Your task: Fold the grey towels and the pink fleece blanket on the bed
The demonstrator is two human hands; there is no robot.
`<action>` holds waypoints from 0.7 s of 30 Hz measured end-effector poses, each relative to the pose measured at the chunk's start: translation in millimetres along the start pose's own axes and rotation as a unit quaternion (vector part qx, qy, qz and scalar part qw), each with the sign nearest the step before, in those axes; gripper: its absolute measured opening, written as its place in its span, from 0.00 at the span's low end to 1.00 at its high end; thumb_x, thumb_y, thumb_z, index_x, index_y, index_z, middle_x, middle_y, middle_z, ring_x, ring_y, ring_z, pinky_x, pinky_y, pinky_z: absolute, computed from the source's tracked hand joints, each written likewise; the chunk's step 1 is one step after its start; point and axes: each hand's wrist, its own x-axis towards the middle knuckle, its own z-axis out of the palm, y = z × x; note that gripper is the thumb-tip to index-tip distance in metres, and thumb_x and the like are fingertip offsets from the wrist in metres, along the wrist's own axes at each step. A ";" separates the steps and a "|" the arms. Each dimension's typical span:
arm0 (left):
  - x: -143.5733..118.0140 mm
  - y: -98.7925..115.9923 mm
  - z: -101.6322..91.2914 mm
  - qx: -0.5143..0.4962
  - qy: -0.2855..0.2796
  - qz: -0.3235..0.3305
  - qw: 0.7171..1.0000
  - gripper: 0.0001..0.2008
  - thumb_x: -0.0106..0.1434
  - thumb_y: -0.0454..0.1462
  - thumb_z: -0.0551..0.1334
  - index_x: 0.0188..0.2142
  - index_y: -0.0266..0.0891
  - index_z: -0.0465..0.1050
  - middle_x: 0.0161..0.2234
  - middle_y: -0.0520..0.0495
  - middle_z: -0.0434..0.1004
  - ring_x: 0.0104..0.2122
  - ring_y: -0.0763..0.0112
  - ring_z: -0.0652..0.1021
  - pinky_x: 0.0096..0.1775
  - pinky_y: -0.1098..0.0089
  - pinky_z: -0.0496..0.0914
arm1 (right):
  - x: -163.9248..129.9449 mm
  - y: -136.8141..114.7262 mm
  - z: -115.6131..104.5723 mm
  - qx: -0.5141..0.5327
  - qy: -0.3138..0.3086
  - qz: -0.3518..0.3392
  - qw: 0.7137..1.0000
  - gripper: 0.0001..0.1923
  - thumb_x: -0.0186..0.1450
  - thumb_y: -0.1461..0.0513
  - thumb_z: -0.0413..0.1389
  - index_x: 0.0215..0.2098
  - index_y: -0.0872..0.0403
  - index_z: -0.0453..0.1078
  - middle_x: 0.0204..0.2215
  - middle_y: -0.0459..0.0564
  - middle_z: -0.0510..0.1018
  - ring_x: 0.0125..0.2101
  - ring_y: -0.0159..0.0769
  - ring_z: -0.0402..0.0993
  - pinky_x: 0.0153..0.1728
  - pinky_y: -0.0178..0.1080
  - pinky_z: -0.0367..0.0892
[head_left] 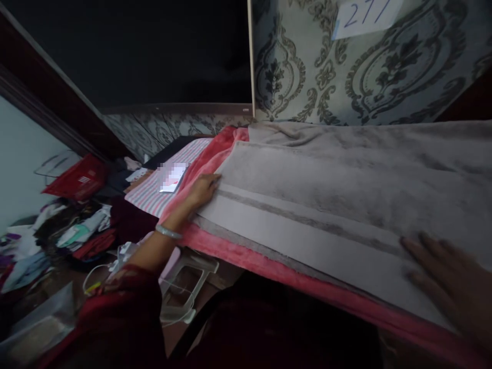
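Note:
A large grey towel (346,189) with a darker stripe lies spread over a pink-red blanket (215,154) on a raised surface. My left hand (203,190) rests at the towel's left edge, fingers curled on the corner; a silver bangle sits on that wrist. My right hand (449,279) lies flat on the towel's near right part, fingers spread.
A striped cloth (154,195) with a phone (172,179) on it lies left of the blanket. Further left sit a red basket (79,179) and a heap of clothes (77,230). A white plastic stool (188,282) stands below. Patterned wallpaper with a paper label (365,18) is behind.

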 end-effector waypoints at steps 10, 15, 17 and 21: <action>-82.5 -2.6 -7.5 -0.356 0.097 -0.202 0.907 0.37 0.51 0.50 0.69 0.57 0.33 0.73 0.49 0.37 0.81 0.45 0.54 0.79 0.47 0.58 0.73 | -0.8 -106.5 0.4 0.042 0.041 -0.121 0.991 0.32 0.71 0.48 0.43 0.72 0.42 0.51 0.70 0.49 0.57 0.67 0.59 0.53 0.57 0.66 0.63; -72.7 8.5 -20.1 -0.441 0.078 -0.226 0.865 0.30 0.44 0.47 0.73 0.45 0.34 0.79 0.36 0.43 0.81 0.33 0.63 0.77 0.35 0.66 0.71 | 0.4 -91.2 6.5 0.107 0.030 -0.089 0.990 0.25 0.74 0.53 0.41 0.64 0.43 0.67 0.64 0.45 0.67 0.66 0.53 0.57 0.60 0.64 0.63; -62.6 16.0 -28.5 -0.450 0.097 -0.208 0.863 0.26 0.45 0.44 0.72 0.44 0.35 0.79 0.30 0.47 0.78 0.28 0.69 0.74 0.31 0.69 0.68 | 6.0 -88.0 1.9 0.126 0.007 -0.058 0.990 0.24 0.74 0.51 0.42 0.60 0.42 0.71 0.62 0.44 0.70 0.65 0.52 0.61 0.58 0.60 0.67; -43.8 23.9 -38.9 -0.429 0.134 -0.184 0.874 0.25 0.51 0.42 0.68 0.48 0.36 0.77 0.24 0.53 0.68 0.22 0.73 0.69 0.25 0.72 0.63 | 19.5 -89.2 -10.4 0.138 -0.044 0.007 0.989 0.25 0.73 0.48 0.42 0.58 0.42 0.74 0.57 0.42 0.75 0.61 0.50 0.67 0.55 0.55 0.73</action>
